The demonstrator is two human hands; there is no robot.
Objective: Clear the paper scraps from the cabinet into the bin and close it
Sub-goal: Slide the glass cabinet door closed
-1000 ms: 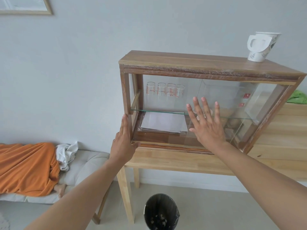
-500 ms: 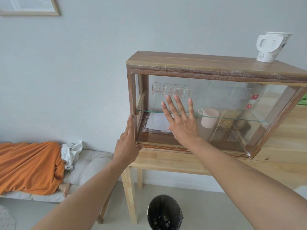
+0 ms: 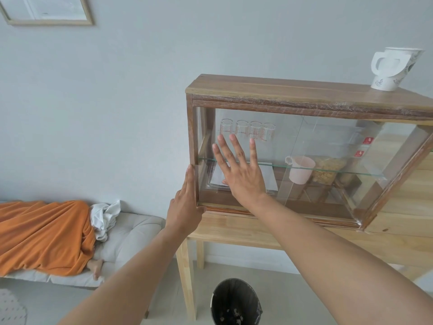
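A: Head view, at 9 o'clock of the cabinet [image 3: 304, 90]: left hand [image 3: 185, 207] flat against the corner post, gripping nothing.
B: Right hand [image 3: 243, 177], just right?
A: Splayed open, palm on the sliding glass door [image 3: 328, 148], nothing held. Bin [image 3: 235, 301] sits at 6 o'clock, scraps inside.
B: Risk?
A: I'd guess a hard shove pinches those left fingertips or rattles the glass

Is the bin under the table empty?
No. Pale scraps lie at the bottom of the black bin, standing upright on the floor.
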